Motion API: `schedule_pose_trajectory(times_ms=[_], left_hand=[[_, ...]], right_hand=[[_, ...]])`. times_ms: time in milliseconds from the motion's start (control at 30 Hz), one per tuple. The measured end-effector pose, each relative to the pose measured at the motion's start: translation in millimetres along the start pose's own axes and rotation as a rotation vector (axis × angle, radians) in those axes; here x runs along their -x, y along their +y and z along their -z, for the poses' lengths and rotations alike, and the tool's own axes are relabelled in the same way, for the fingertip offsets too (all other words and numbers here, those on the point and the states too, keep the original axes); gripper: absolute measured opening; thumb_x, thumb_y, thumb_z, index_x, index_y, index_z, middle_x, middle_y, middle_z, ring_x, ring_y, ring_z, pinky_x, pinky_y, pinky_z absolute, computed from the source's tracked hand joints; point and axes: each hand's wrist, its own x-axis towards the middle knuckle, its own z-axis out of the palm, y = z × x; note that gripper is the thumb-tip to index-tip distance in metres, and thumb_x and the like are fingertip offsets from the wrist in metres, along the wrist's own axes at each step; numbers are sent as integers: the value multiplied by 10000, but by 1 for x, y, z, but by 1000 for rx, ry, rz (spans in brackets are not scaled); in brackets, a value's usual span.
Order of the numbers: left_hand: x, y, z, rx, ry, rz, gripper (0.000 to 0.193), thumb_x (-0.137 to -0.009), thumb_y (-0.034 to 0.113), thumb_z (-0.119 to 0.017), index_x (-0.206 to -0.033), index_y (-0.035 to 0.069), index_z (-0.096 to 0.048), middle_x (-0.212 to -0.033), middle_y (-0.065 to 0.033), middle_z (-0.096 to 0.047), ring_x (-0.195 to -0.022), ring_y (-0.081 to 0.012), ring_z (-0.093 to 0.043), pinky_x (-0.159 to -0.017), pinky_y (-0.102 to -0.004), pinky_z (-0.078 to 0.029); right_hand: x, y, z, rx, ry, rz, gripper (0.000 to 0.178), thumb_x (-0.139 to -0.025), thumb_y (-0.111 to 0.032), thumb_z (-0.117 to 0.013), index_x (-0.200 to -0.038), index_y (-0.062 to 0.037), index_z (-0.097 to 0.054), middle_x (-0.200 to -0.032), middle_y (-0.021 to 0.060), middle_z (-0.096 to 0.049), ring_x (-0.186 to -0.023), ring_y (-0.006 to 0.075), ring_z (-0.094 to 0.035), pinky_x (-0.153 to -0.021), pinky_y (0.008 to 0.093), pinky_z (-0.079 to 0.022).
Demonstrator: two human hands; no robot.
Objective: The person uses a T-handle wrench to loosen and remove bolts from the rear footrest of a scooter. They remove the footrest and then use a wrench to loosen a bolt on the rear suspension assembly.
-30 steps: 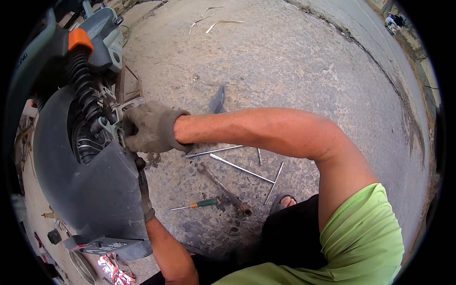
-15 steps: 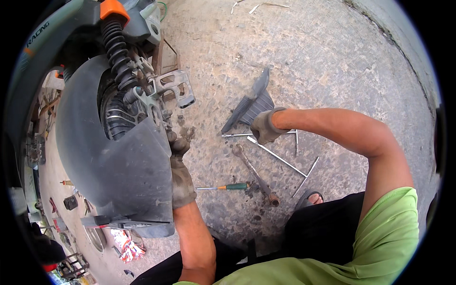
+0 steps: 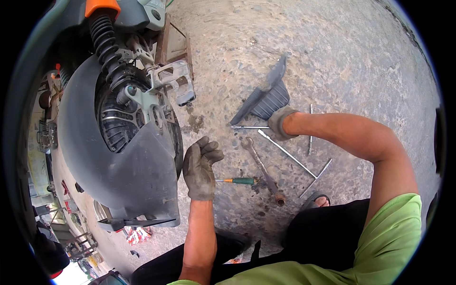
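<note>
Head view shows us a red-and-white packet (image 3: 138,234) on the ground (image 3: 346,71), its printed pattern too small to read, and, at the lower end of the dark grey fender (image 3: 118,180), a flat plate (image 3: 142,222) turned so nearly edge-on that we cannot read its face.

Our gloved right hand (image 3: 281,123) is low over the first T-handle wrench (image 3: 249,127), just beside a ribbed grey plastic piece (image 3: 261,97). Its fingers are hidden from us, so we cannot tell whether it grips anything. That wrench's shaft runs left to right and passes out of sight at the hand; its tip points left, toward the wheel (image 3: 178,147).

Below it lies the second T-handle wrench (image 3: 289,156), its long axis slanting from upper left to lower right, the crossbar near our sandal (image 3: 309,203). A rusty spanner (image 3: 262,166) slants the same way, more steeply, and a green-handled screwdriver (image 3: 243,181) points its blade left.

Our gloved left hand (image 3: 199,168) is beside the wheel, loosely spread with half-curled fingers, with nothing visible in it.
</note>
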Motion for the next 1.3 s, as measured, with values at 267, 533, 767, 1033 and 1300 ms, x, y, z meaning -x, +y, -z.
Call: schedule_pose_trajectory(times_ms=[267, 533, 767, 1033, 1300], left_hand=[[-9, -27, -14, -113, 16, 82, 392, -1060, 316, -532, -1234, -26, -614, -996, -162, -714, -777, -219, -705, -723, -362, -592], [-12, -20, -8, -207, 49, -34, 369, -1046, 302, -577, -1227, -15, -627, -990, -134, -720, -767, -202, -704, -732, -348, -585], [-24, -94, 53, -1161, 146, -515, 364, -993, 232, -644, -1276, 7, -602, -1319, -203, -581, -1126, -325, -610, -917, -419, -528], [-4, -132, 67, -1520, 131, -630, 455, -925, 237, -673, -1314, 20, -581, -1408, -243, -516, -1312, -432, -471, -1082, -547, -387], [-2, -130, 62, -1574, 137, -642, 475, -939, 243, -639, -1337, 7, -529, -1424, -274, -472, -1323, -466, -433, -1077, -588, -351]], right_hand=[[11, -3, 9, -20, -28, 19, 347, -866, -332, -613, -1041, -78, -772, -1002, 128, -761, -944, 316, -739, -775, 450, -580], [14, -24, 37, -346, -125, 165, 412, -889, -383, -596, -1110, -59, -725, -956, 117, -751, -886, 305, -726, -788, 436, -566], [39, -24, 124, -998, 95, 233, 398, -934, -336, -609, -1109, 15, -678, -876, 84, -736, -800, 171, -718, -711, 314, -561], [-2, -5, 179, -1666, 436, 235, 369, -934, -312, -599, -1103, 10, -660, -986, 114, -724, -789, 183, -725, -663, 297, -582], [-65, -30, 213, -1829, 441, 565, 399, -944, -258, -640, -1267, -24, -645, -1095, 104, -720, -907, 204, -722, -750, 330, -593]])
